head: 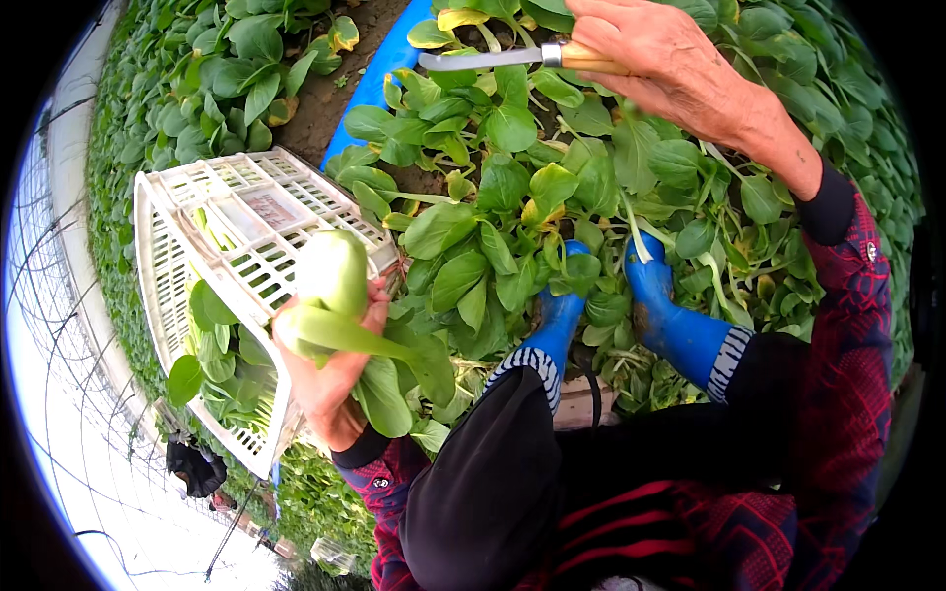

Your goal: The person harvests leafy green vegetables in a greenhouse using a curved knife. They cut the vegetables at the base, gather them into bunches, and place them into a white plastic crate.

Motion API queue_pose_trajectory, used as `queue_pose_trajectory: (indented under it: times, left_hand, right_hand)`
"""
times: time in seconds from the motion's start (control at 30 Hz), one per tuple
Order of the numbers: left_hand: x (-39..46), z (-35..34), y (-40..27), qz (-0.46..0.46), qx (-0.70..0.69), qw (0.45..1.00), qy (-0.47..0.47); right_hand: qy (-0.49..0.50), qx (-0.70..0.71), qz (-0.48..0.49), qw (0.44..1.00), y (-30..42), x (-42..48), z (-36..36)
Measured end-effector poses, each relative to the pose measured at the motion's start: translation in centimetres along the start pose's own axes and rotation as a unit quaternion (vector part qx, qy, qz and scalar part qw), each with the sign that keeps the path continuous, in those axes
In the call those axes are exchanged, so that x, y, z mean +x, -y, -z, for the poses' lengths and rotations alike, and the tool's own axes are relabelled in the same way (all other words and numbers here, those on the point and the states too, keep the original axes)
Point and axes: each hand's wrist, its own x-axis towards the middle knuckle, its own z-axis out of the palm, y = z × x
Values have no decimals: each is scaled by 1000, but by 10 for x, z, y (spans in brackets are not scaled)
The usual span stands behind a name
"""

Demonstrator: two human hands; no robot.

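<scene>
My left hand [325, 377] is closed around a head of pak choi [332, 273], its pale green base turned up and its leaves hanging toward my knee. This hand is beside the near end of a white slatted plastic crate [266, 314]. Inside the crate lie more leafy greens [222, 354]. Up at the top right, my right hand [650, 66] grips a knife [484, 59] by its wooden handle, with the narrow, hooked-tip blade pointing left. Below that blade spread leafy plants and loose leaves [510, 192].
My blue rubber boots [669, 310] stand among the leaves. A blue strip [384, 74] runs along the bare soil [318, 111] between planted beds. More pak choi [214, 81] grows at the upper left. Another person in dark clothing [196, 465] is far off at the lower left.
</scene>
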Motion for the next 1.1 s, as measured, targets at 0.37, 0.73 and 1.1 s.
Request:
queue_pose_trajectory:
  times: [0.37,0.73,1.1]
  left_hand:
    - [-33,-103,134,-94,456,880,90]
    - [-22,-106,90,-124,475,860,137]
    - [8,-114,123,-103,455,880,93]
  right_hand:
    - [381,255,-177,871,67,-89,-80]
    - [278,284,-267,878,20,-122,-146]
    - [325,236,-321,858,26,-131,-111]
